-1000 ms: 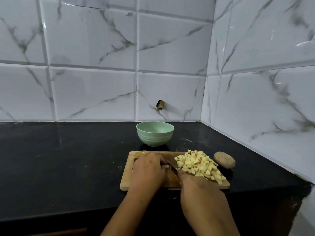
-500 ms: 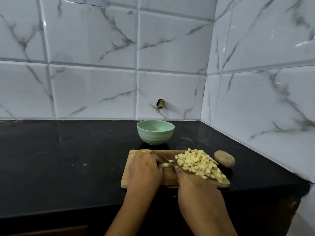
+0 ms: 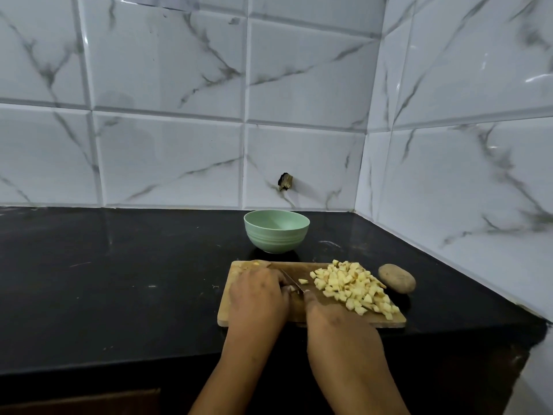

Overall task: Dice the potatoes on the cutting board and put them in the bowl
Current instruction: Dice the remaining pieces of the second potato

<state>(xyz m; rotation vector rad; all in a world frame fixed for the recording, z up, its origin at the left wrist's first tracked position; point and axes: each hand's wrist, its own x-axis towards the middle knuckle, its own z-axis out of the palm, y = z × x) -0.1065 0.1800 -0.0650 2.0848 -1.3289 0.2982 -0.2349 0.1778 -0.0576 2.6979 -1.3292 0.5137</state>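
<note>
Left grip [image 3: 257, 298]: fingers curling down, pinning a small potato piece [image 3: 291, 288] on the cutting board [image 3: 294, 311]
Right grip [image 3: 335, 322]: wrapping tightly round the knife [image 3: 291, 281] handle
Handling: piece likely behaving firm, wet, slippery; pinning from above, fingertips tucking back from blade
Diced pile [image 3: 353, 284]: lying loose on board's right side

Dim, cool light; glare streaks on glossy wall tiles [image 3: 535, 76]; wide-angle bowing at edges; soft focus throughout.

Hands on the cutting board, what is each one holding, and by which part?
The right hand grips the knife by its handle, which the hand hides. The left hand holds down a mostly hidden potato piece.
</note>
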